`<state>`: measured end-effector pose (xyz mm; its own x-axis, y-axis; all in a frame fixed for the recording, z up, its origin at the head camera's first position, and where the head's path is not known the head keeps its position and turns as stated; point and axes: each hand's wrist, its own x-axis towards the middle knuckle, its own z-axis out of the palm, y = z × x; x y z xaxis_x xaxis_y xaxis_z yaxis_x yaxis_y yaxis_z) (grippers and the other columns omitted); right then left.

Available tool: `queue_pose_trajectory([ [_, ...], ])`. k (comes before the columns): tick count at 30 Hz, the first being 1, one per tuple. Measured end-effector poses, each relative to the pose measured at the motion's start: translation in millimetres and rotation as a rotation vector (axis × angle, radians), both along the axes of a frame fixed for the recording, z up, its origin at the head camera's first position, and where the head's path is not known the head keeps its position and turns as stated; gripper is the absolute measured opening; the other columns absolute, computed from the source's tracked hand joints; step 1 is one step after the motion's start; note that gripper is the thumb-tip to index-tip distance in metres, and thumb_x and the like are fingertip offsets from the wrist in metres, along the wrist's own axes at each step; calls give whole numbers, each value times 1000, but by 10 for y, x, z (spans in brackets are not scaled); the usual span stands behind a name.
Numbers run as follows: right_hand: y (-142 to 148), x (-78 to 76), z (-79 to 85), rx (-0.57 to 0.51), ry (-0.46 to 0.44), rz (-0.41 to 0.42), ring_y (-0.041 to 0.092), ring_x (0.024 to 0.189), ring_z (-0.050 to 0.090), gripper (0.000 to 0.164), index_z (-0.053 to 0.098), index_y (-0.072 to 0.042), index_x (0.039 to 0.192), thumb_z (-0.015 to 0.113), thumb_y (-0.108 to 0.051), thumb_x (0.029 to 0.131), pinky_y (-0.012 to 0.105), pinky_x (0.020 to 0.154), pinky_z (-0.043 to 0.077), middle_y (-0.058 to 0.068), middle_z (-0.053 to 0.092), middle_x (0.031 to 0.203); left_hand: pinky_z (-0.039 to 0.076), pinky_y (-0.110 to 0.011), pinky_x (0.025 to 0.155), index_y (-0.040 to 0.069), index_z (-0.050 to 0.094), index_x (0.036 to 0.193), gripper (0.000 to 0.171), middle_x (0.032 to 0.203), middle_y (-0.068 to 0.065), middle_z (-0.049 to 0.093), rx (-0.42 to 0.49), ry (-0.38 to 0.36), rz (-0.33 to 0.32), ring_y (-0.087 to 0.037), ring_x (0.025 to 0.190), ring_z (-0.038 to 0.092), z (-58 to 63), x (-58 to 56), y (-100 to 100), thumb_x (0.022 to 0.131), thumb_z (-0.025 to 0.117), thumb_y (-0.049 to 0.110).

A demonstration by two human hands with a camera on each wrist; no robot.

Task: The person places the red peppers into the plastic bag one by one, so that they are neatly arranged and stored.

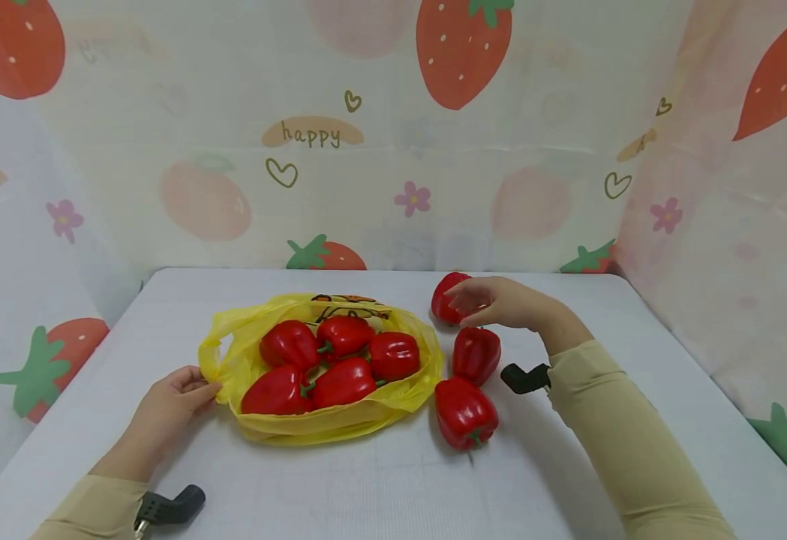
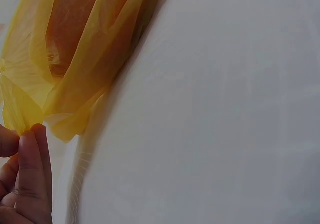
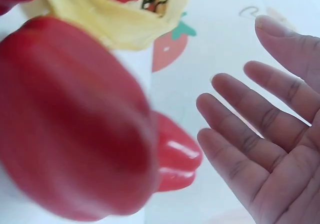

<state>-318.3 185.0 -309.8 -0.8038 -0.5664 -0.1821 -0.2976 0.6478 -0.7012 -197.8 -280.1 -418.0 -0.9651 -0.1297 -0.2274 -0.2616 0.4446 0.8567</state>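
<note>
A yellow plastic bag (image 1: 339,433) lies open on the table with several red bell peppers (image 1: 344,384) inside. My left hand (image 1: 170,412) pinches the bag's left handle end between thumb and fingers; the left wrist view shows the grip on the thin yellow plastic (image 2: 22,108). To the right of the bag are 3 more peppers in a row: a far one (image 1: 443,300), a middle one (image 1: 477,352) and a near one (image 1: 465,414). Above the far and middle peppers hovers my right hand (image 1: 501,304), holding nothing. Its fingers (image 3: 240,129) are spread apart in the right wrist view.
A white cloth covers the table (image 1: 393,495). Behind and on both sides hang pale curtains (image 1: 379,82) printed with strawberries, hearts and flowers. Black wrist mounts (image 1: 173,506) stick out from both sleeves.
</note>
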Motion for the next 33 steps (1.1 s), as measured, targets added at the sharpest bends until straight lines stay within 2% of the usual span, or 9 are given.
queue_pose_trajectory([
  [6,85,20,-167,7,-53,3,29,116,47,51,50,-13,129,68,-18,82,37,84,51,7,56,121,51,-19,76,2,45,122,51,117,-16,58,-16,3,3,-14,92,56,-22,-6,-2,89,56,39],
  [14,180,43,-328,84,-73,-36,26,113,44,46,58,-19,121,72,-25,78,35,76,53,5,53,119,51,-19,76,2,45,123,51,117,-15,58,-15,0,-1,-14,92,56,-18,-5,0,89,57,39],
  [21,287,66,-363,86,-31,-35,28,116,43,45,57,-21,122,71,-24,79,35,78,52,6,52,123,51,-19,77,1,45,123,52,120,-17,57,-12,8,-8,-13,93,56,-14,-1,6,89,56,39],
  [27,412,86,-379,55,-18,-25,32,116,44,48,55,-12,124,70,-22,80,37,81,51,8,53,121,50,-18,77,1,44,124,52,121,-18,56,5,18,-4,-11,92,56,-18,-1,14,89,56,38],
  [33,531,109,-414,46,-18,-54,31,116,46,48,55,-13,123,71,-24,79,42,89,47,7,54,120,50,-18,77,1,44,124,52,120,-17,56,2,10,-2,-13,93,56,-9,7,22,89,56,39],
])
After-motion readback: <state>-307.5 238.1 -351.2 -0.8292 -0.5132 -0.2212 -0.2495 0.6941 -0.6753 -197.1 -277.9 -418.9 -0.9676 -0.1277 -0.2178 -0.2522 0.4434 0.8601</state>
